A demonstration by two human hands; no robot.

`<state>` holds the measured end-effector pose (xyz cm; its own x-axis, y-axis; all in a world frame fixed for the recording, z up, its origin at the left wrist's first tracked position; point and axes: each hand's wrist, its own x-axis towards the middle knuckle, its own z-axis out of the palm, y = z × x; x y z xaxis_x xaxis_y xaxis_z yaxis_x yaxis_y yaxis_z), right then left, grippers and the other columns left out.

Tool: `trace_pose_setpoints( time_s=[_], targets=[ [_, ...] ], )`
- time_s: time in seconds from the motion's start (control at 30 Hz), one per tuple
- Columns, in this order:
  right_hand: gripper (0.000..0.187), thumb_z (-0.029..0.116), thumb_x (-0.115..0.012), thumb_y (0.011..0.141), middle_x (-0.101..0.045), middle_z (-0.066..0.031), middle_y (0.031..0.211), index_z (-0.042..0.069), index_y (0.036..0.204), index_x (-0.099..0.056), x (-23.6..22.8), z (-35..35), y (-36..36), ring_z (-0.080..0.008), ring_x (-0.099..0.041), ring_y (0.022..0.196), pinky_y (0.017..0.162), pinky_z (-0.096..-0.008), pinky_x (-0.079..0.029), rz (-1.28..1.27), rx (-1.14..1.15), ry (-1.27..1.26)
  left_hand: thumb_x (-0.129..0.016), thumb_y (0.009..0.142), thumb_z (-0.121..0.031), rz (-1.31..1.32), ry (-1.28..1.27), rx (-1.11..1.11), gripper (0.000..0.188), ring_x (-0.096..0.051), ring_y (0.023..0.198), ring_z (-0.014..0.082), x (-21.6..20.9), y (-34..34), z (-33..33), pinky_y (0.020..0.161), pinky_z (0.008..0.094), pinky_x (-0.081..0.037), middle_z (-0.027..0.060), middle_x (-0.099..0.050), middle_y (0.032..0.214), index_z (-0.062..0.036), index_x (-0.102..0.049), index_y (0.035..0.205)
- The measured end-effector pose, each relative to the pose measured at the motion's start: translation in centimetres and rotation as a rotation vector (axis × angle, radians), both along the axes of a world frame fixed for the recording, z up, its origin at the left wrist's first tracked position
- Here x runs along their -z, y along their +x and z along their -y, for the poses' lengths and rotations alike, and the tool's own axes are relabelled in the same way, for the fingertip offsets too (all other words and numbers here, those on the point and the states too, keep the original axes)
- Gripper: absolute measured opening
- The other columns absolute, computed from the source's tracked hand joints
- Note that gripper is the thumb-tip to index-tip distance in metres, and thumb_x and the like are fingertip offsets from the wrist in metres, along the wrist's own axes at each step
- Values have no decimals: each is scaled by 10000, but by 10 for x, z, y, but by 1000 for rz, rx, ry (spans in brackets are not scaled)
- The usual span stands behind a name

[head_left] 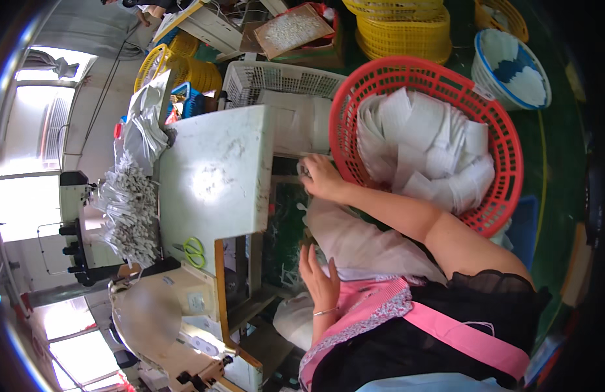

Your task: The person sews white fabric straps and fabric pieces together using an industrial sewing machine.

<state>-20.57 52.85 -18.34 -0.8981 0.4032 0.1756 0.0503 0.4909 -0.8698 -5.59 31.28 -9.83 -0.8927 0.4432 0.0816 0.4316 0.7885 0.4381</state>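
Observation:
My right hand (323, 178) reaches out between the white table's edge and the red basket (340, 130). Its fingers are curled together, and a small pale bit shows at their tips, too blurred to name. My left hand (320, 279), with a thin bracelet at the wrist, is raised over my lap. Its fingers are apart and hold nothing. Folded white strips of material (433, 140) fill the red basket beside my right arm. The white tabletop (217, 170) lies in front of me, and green-handled scissors (194, 252) rest near its edge.
A sewing machine (165, 313) stands beside the table. Bundled white strips (129, 209) are heaped along the table's far side. A white crate (283, 78), stacked yellow baskets (403, 32) and a white, blue-rimmed basket (511, 72) stand around. Another person's hand (143, 16) shows at the top.

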Motion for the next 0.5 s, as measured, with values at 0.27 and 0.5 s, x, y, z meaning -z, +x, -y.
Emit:
trace_pose_setpoints(
  time_s=[0.27, 0.5],
  targets=[
    [428, 128, -708, 812, -518, -182, 1215, 21, 1188, -536, -35, -108, 9, -382, -518, 1122, 972, -459, -431, -201, 238, 185, -672, 912, -95, 518, 342, 89, 549, -496, 1283, 369, 24, -73, -78, 1038, 431, -419, 212, -475, 1426, -13, -463, 1413],
    [209, 78, -694, 781, -602, -137, 1130, 12, 976, -657, -37, -93, 215, -319, -571, 1078, 956, -405, -482, -157, -45, 157, -518, 1001, -489, 1657, 701, -221, 703, -351, 1413, 242, 96, -72, -134, 1089, 462, -350, 74, -373, 1539, -92, -293, 1535]
  ],
)
